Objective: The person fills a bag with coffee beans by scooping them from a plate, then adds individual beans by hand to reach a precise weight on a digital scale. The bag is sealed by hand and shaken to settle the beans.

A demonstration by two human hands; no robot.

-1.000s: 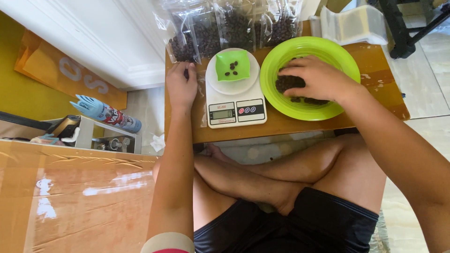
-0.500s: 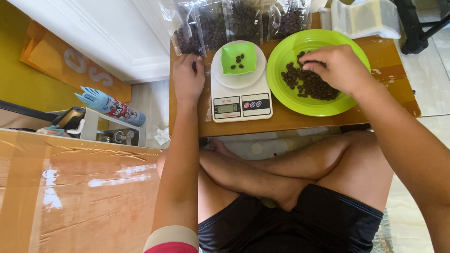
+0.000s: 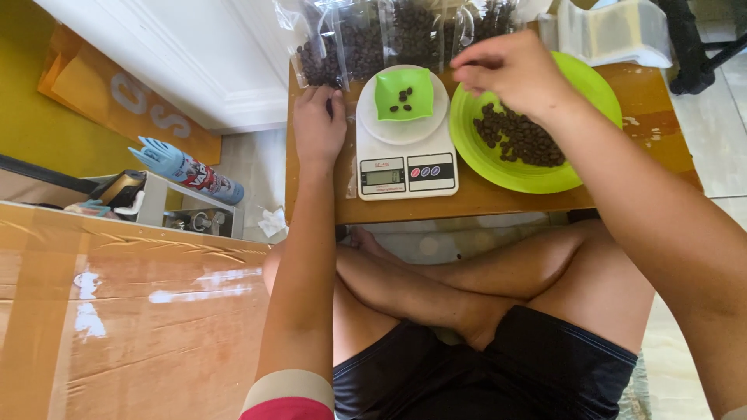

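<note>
Though few, dark beans (image 3: 402, 99) glossy

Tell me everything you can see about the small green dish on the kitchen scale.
The small green dish is square with raised, slightly curled corners and looks like smooth plastic. It sits level on the round white platform of the white kitchen scale, on the wooden table. A few dark beans lie in its middle. No hand touches it; the right hand hovers just beside it.

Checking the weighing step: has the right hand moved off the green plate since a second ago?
Yes. The right hand has risen from the dark pieces on the green plate and shifted left toward the scale.
</note>
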